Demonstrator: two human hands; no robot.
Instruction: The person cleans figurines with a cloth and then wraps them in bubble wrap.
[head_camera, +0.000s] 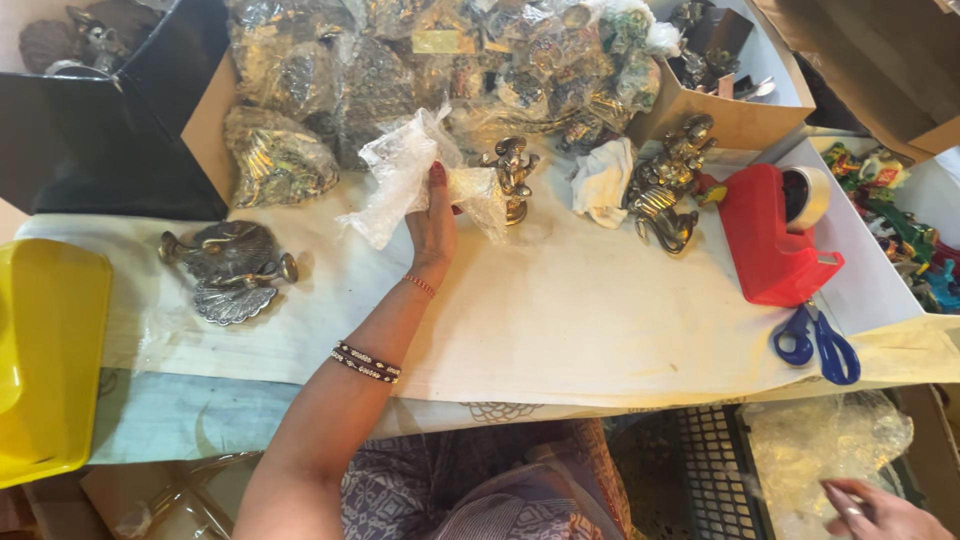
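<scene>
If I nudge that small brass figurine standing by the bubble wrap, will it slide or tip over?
The brass figurine stands upright on a narrow round base, so a push up high would probably tip it. It looks like solid metal, likely heavy for its size, so it may resist a light nudge. The left hand holds floppy bubble wrap right beside it, which would give no support.

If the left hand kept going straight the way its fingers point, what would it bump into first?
The left hand already grips crinkly clear plastic wrap. Pointing away from the person, it would probably next meet the pile of plastic-wrapped brass pieces at the back, though depth is hard to judge.
</scene>
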